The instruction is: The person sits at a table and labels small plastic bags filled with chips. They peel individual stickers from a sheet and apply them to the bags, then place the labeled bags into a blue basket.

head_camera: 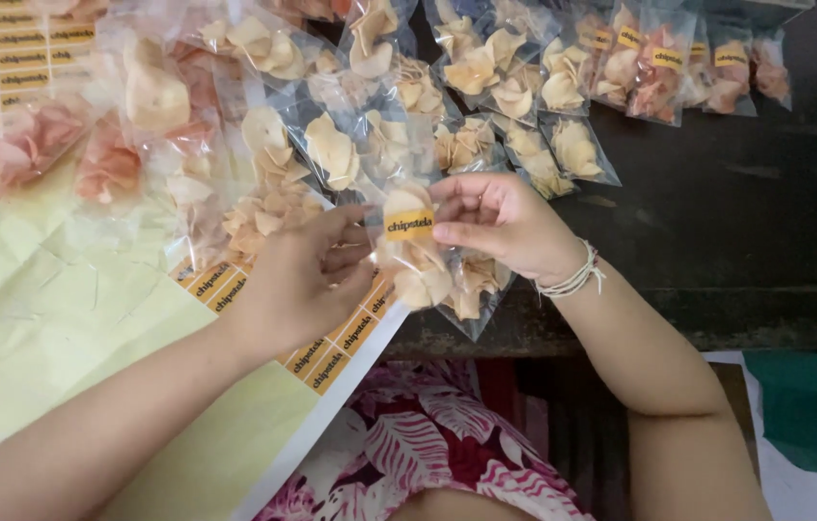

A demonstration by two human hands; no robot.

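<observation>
A dark wooden table (746, 232) runs under my arms, heaped from ten to two o'clock with small clear packets of pale and pink chips (331, 145). At one o'clock a short row of packets (659, 63) already carries yellow labels.

At the middle of my view I hold one clear packet of chips (418, 265). My right hand (505, 227) comes in from three o'clock, thumb and fingers pinched on the packet's upper edge, a white string bracelet (572, 280) at the wrist. My left hand (302, 280) comes up from eight o'clock, its fingers curled and closed against the packet's left side. A yellow label (409, 225) sits on the packet's front, between my two thumbs; I cannot tell whether my left fingertips touch it.

Under my left wrist lies a sheet of yellow labels (331, 352), some spots already peeled, its edge hanging off the table. At nine o'clock spreads pale green crumpled paper (51, 318). At six o'clock my red and pink patterned cloth (428, 444) shows.
</observation>
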